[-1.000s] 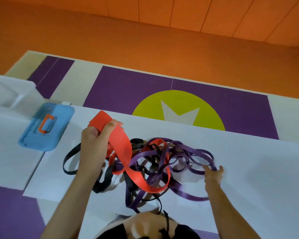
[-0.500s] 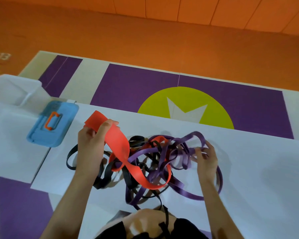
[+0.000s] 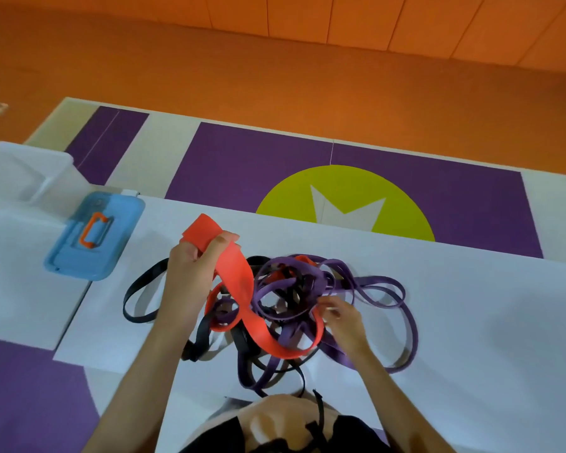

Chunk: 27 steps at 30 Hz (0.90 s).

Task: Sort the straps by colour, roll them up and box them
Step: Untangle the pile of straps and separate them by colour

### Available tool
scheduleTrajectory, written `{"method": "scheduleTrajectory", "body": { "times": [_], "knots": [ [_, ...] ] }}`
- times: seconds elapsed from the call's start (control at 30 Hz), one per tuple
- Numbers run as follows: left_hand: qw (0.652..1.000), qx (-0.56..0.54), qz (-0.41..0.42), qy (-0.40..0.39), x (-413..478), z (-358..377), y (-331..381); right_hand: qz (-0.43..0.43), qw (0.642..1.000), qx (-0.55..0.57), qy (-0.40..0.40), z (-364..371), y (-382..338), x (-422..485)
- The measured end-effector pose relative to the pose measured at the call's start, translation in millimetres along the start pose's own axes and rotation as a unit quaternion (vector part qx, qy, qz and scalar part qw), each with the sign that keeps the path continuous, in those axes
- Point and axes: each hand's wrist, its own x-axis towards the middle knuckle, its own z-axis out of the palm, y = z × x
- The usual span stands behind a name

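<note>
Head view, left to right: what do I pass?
Clear box, blue lid, black strap loop, left hand gripping the orange strap, right hand, purple strap loop.

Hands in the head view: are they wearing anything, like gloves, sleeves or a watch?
The left hand and right hand are both bare: no gloves, rings or watch visible. No sleeve shows on either arm down to the frame's bottom edge.

1. Two hands showed: the left hand [image 3: 190,273] and the right hand [image 3: 342,317].
2. One blue lid [image 3: 111,243] was there.
3. One clear box [image 3: 20,171] was there.
4. At least one orange strap [image 3: 239,282] showed.
5. The purple straps [image 3: 386,281] and black straps [image 3: 144,278] were too tangled to count.
</note>
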Motion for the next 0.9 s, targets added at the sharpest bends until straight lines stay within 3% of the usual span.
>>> {"method": "scheduleTrajectory", "body": {
  "times": [0.07, 0.13, 0.33, 0.43, 0.67, 0.8, 0.9],
  "knots": [
    [1.000, 0.020, -0.014, -0.010, 4.1, -3.5, -9.5, 0.050, 0.996, -0.031, 0.064, -9.8, 10.2, 13.3],
    [0.998, 0.038, -0.035, -0.024, 8.3, -6.8, -21.2, 0.072, 0.995, -0.043, 0.053, -13.5, 27.1, 30.9],
    [0.973, 0.167, -0.145, -0.070, 29.8, -19.3, -57.1, 0.097, 0.980, 0.172, -0.034, 4.3, 13.7, 43.8],
    [0.945, 0.243, -0.186, -0.111, 42.5, -27.8, -69.0, 0.106, 0.961, 0.255, -0.013, 8.6, 10.2, 37.8],
    [0.886, 0.426, -0.107, -0.149, 58.1, -11.6, -92.9, 0.050, 0.956, 0.279, 0.080, 1.9, 3.3, 19.3],
    [0.893, 0.400, -0.165, -0.124, 71.6, 8.9, -121.8, 0.063, 0.935, 0.342, 0.068, -1.4, 1.5, 7.7],
    [0.888, 0.430, -0.123, -0.109, 80.7, 14.0, -140.1, 0.083, 0.915, 0.389, 0.068, -6.2, 0.0, 1.4]
  ]
}}
